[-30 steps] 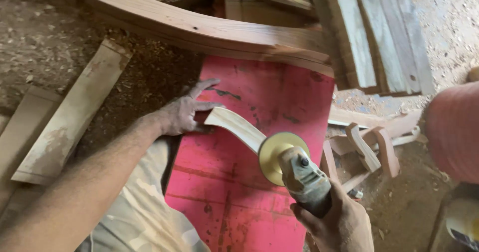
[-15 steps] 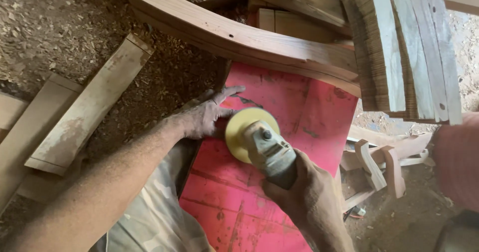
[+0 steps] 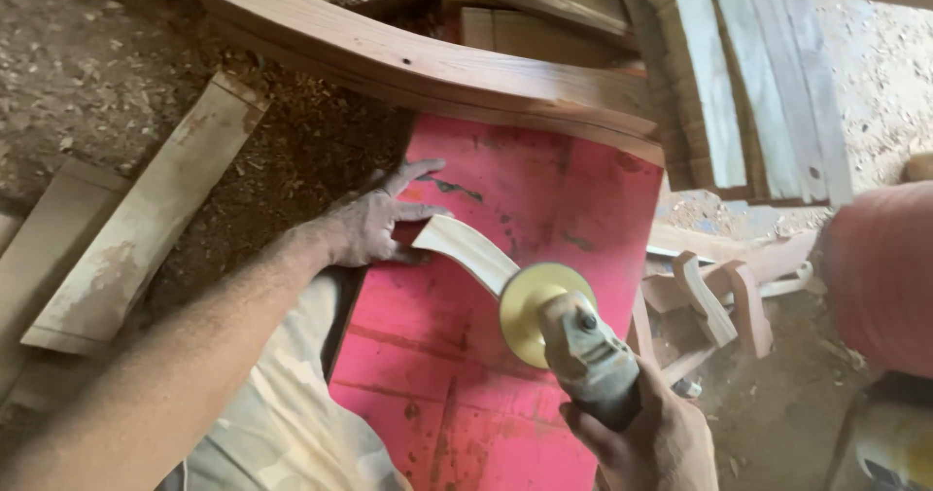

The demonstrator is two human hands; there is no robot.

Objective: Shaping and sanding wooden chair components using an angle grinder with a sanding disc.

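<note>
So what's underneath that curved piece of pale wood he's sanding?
The curved wood piece lies on a red board. Its near end is covered by the yellow sanding disc, so whatever lies below there is hidden.

both forearms are left bare and sleeveless, coated with fine pale sawdust, as are the left hand (image 3: 364,224) and the right hand (image 3: 653,442), while a light, faded camouflage-patterned cloth garment is worn below the left arm, and no gloves or rings are seen

Bare red board (image 3: 544,199) lies open beyond the curved wood piece (image 3: 466,248); a thick beam (image 3: 408,58) walls its far edge.
</note>
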